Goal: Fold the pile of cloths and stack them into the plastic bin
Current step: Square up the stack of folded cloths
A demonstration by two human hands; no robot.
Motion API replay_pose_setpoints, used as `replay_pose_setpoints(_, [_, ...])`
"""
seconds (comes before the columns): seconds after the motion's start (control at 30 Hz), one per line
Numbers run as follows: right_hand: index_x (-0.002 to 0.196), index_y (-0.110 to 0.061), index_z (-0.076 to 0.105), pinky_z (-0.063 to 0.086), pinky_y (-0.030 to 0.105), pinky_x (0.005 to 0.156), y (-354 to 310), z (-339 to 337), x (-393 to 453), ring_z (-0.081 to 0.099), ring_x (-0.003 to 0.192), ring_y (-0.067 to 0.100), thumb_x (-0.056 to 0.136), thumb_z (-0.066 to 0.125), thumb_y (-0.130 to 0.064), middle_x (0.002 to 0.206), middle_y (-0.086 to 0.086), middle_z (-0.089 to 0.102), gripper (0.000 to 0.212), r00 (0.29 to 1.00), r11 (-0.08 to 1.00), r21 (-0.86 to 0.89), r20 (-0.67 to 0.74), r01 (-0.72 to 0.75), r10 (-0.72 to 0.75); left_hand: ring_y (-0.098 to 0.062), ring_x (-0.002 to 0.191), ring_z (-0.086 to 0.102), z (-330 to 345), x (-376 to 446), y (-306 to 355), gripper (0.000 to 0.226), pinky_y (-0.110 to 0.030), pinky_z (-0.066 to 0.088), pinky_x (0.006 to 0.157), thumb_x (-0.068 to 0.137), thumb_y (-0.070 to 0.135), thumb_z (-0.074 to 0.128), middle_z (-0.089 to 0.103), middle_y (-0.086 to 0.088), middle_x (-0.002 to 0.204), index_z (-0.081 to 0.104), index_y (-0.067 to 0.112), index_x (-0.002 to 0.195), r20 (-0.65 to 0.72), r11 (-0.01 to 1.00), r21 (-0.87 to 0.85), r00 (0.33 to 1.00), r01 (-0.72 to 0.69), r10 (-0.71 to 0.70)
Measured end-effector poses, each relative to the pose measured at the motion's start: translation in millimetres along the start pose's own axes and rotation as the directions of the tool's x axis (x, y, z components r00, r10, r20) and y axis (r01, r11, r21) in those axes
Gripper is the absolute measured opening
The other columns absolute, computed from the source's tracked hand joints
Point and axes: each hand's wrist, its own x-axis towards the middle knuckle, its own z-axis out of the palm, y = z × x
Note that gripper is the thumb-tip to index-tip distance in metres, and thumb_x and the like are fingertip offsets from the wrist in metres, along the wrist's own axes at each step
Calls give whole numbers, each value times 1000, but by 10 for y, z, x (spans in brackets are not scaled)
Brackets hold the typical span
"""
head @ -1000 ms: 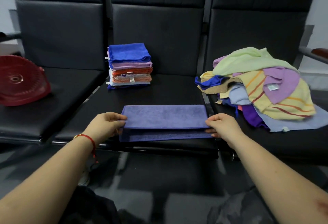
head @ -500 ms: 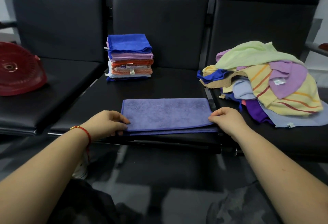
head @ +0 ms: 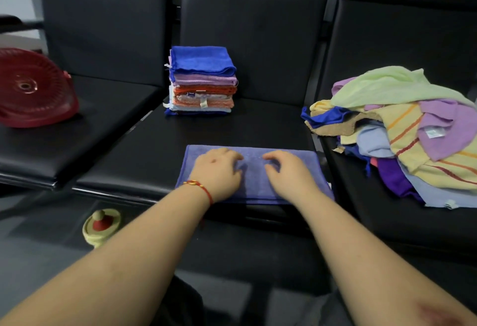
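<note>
Purple terry cloth (head: 254, 171), half-folded, lies on the black seat at six o'clock under both hands, left (head: 218, 171) and right (head: 289, 173), pressing flat and grasping nothing. A folded stack (head: 202, 82) sits at twelve; the loose heap (head: 402, 129) at three remains, with no bin identifiable.

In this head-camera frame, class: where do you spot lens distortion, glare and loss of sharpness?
Head view: wide-angle bending bows the chair backs outward towards the edges; soft glare streaks the middle seat's front edge; the left hand and right hand on the purple towel look slightly soft, and the forearms at the bottom loom oversized.
</note>
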Motion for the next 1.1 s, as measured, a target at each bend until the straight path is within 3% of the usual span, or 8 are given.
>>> replay_pose_setpoints(0.07, [128,-20,57,36,37,106,-49,207,107,46,128,25,96,46,-23,135,4,55,34,992,990,-112,104,86,-74,-19,138,32,174,120,107,42,-32,23,112,97,31,42,38,-2,149,45,25,138,40,997,61,998,-54,52])
replay_pose_setpoints(0.2, [149,-31,24,4,44,117,80,150,285,9,147,20,97,31,-55,160,0,11,58,965,917,-398,228,-31,131,-22,147,7,275,278,-115,65,-40,6,118,96,58,27,7,-2,160,15,27,151,231,975,190,961,110,-154])
replay_pose_setpoints(0.4, [153,-30,5,1,44,117,427,-114,286,-7,148,17,94,22,-65,161,-2,-7,71,926,866,-463,212,-187,313,-26,147,4,112,295,-538,75,-43,7,118,94,63,21,0,-2,160,7,19,153,212,911,225,895,346,-392])
replay_pose_setpoints(0.47, [153,-26,9,11,41,117,508,-165,263,1,148,19,96,26,-59,161,0,-2,68,937,890,-402,172,-215,304,-29,144,15,87,259,-596,72,-42,16,117,95,60,26,15,-9,158,17,15,151,108,893,222,901,391,-421])
replay_pose_setpoints(0.6, [143,-12,37,36,37,103,568,-270,197,37,132,31,90,52,-53,145,13,36,68,929,898,-236,-83,-371,362,-33,125,41,-38,168,-661,66,-40,33,101,87,62,47,47,-14,136,46,16,135,-113,821,184,842,540,-528])
replay_pose_setpoints(0.77, [122,-2,54,42,31,75,681,-418,194,57,109,32,75,73,-52,123,13,58,71,810,810,29,-15,-586,587,-30,103,56,-114,111,-651,59,-38,37,84,79,72,50,63,-6,108,66,22,105,37,773,190,782,606,-622])
replay_pose_setpoints(0.93, [109,6,61,44,32,76,681,-537,95,58,91,29,76,79,-23,109,18,63,48,728,664,351,78,-660,681,-17,65,55,-205,1,-495,40,-29,40,57,84,51,61,60,-4,71,62,13,70,138,854,42,844,518,-518])
replay_pose_setpoints(1.1, [104,1,63,51,37,74,550,-755,69,61,79,30,83,69,-15,106,19,66,27,692,527,536,157,-659,705,-20,63,52,-270,-78,-391,32,-28,43,58,81,27,71,57,-7,67,51,13,60,163,793,-317,854,520,-495])
